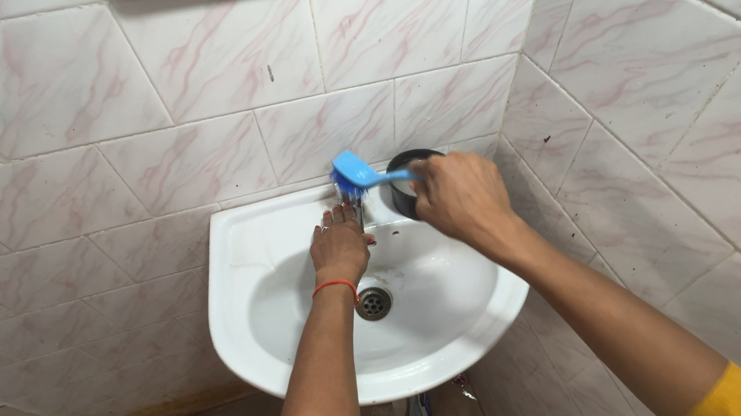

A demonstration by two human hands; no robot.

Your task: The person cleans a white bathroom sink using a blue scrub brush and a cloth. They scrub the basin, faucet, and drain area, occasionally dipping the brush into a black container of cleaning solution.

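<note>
While the left hand is laid on the tap at frame centre, a blue brush is gripped by the right hand above the white basin, beside a dark round container.

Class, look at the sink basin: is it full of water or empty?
Empty. The white sink shows its bare bowl and uncovered drain, with no pooled water around it.

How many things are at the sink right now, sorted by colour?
Blue: 1, the blue plastic scrub brush held in the right hand.
White: 1, the white ceramic wall basin.
Black: 1, the round black container on the basin's back corner.
Metal: 1, the round metal drain, below the left hand.
Total: 4
</note>
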